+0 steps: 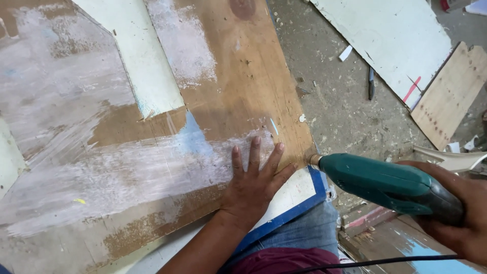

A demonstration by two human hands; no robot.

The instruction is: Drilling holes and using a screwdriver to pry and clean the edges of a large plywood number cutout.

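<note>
While the left hand [252, 183] lies flat with fingers spread on the plywood board [152, 152], near its right corner, the right hand [459, 210] is clamped on a green power drill [385, 183]. Its tip touches the board's right edge, just beside the left hand.

Bare forearms with no sleeves, blue jeans [304, 233] (faded at the knee) and a maroon shirt [276, 261]
</note>
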